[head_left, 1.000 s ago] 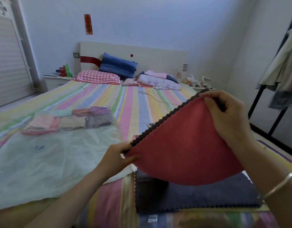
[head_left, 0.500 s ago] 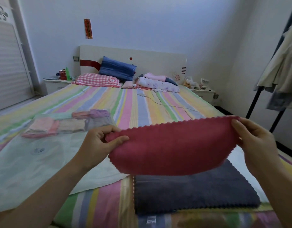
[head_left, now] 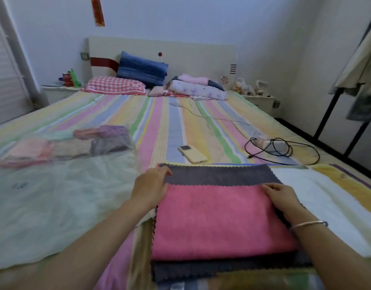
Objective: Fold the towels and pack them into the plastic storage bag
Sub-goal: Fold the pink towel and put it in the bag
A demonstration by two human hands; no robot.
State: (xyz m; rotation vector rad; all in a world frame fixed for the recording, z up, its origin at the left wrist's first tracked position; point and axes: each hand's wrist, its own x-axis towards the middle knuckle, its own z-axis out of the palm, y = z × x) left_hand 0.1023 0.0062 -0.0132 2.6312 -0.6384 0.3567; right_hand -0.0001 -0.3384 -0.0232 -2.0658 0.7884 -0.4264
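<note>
Pink towel [head_left: 220,222] lies flat on top of a grey towel [head_left: 218,174] at the near end of the bed [head_left: 174,126]; grey shows past its far and near edges. Left hand [head_left: 151,187] sits at the pink towel's far left corner, fingertips over onto the grey. Right hand [head_left: 282,198] sits at the far right corner. Pinching or only pressing: cannot tell for either hand. Plastic bag [head_left: 55,195] lies just left of the stack, with folded towels [head_left: 71,145] at its far end.

Step, as judged: squaring the pink towel for its next fold. To do it well:
- line up the scalloped edges
- smooth outward from the middle
- fold to match the ones already packed
- keep the grey one from dragging along

Writing:
- Red strip [head_left: 97,11] on the wall: characters too blurred to read
- Faint print on the bag: illegible
- Checked pillow [head_left: 115,85]: small rabbit badge, no words made out
- Phone [head_left: 193,154]: no brand visible
</note>
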